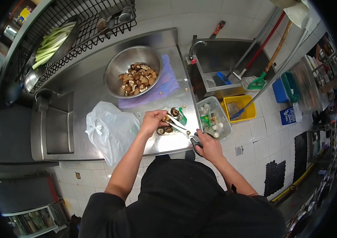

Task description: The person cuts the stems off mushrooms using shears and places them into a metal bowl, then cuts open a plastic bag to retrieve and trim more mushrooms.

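My right hand (209, 145) is closed round the black handles of a pair of scissors (180, 129), whose two pale blades stand apart and point toward my left hand. My left hand (154, 120) pinches a brown mushroom (166, 118) at the blade tips, its fingers partly covering it. Around the blades on the steel counter lie several whole dark-capped mushrooms (174, 112), with green-printed plastic (182, 116) beside them. A small mushroom piece (188, 133) shows near the scissors' pivot.
A steel colander (113, 81) of cut mushrooms stands on a purple cloth (168, 79). Left of my hands sits a tied white plastic bag (111, 129). A bin with scraps (220, 115) is beyond the counter's right edge, near a yellow bucket (249, 107) and a sink (231, 51) with long-handled brushes.
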The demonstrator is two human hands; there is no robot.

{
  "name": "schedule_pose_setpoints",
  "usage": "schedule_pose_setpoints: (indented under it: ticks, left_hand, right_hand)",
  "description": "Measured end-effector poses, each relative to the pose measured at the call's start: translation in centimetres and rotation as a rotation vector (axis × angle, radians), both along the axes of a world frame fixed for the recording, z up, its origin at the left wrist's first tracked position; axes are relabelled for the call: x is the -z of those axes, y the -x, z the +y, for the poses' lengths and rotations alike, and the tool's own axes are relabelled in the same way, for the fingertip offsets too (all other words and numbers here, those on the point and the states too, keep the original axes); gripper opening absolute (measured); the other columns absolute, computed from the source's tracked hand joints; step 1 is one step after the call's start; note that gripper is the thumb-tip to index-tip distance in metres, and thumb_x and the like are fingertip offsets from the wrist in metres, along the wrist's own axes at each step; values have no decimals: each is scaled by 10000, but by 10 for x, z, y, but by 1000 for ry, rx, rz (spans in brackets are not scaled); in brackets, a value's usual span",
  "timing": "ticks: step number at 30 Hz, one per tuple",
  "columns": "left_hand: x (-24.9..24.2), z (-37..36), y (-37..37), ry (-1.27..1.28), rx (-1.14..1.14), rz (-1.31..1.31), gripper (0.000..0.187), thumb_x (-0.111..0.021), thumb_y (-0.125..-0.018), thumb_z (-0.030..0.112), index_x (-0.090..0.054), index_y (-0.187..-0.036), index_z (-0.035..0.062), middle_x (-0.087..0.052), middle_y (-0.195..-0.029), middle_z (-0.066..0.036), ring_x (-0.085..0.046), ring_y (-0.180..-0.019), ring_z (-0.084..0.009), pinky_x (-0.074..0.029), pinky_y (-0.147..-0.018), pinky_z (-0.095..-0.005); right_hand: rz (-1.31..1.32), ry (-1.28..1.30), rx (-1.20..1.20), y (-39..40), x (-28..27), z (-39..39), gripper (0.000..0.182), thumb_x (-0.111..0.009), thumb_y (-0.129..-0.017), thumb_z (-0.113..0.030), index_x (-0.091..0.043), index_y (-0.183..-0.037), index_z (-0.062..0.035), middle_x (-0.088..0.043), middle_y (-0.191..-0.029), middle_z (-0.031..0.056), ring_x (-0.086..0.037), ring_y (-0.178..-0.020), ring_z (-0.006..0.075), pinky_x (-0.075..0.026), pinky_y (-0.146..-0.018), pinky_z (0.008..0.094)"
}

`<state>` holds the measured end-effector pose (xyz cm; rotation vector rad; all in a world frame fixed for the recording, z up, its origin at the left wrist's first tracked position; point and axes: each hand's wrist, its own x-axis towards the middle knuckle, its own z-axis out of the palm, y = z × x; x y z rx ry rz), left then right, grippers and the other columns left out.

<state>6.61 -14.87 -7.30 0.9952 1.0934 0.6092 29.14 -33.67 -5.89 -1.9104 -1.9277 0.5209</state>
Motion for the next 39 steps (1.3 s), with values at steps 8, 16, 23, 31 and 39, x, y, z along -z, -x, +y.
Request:
schedule_pose_setpoints:
  ticks: [8,16,23,31,39]
  left_hand:
    - [2,14,13,-61,101,170,259,-645,-965,131,-679,-1070,-103,-699,-918,-138,-688,-705,-179,-618,-605,-259]
    - [-18,17,7,-53,230,259,275,-638,-971,132,-667,-1077,-120,-698,-911,-148,-698,-702,-193,-626,-614,-268]
    - [-1,15,7,90,190,112,267,-617,-977,99,-626,-1124,-124,-685,-997,-167,-723,-785,-240,-635,-680,-276]
    - [23,12,13,84,-16,-12,236,-617,-946,5,-589,-1159,-93,-673,-970,-130,-710,-774,-218,-631,-704,-277]
    - [26,-6,-8,0,-101,32,216,-625,-914,-31,-589,-1122,-76,-679,-925,-107,-701,-775,-190,-614,-692,-264]
  right_hand:
    - [-112,24,-67,-1,-11,10,708,-759,-801,-296,-464,-1380,-15,-629,-935,124,-667,-862,295,-558,-710,401]
    - [-109,-39,-90,0,5,19,651,-746,-809,-243,-483,-1373,-49,-644,-956,106,-677,-889,284,-559,-706,405]
    - [2,-3,-58,2,34,14,575,-734,-810,-219,-524,-1324,-73,-697,-898,130,-691,-746,338,-558,-645,443]
    - [737,413,101,1,37,-6,495,-867,-752,-341,-662,-1069,-21,-594,-648,6,-525,-569,93,-435,-564,276]
    - [402,321,210,26,-7,2,528,-819,-783,-399,-608,-1073,-10,-622,-711,92,-637,-637,237,-499,-612,365]
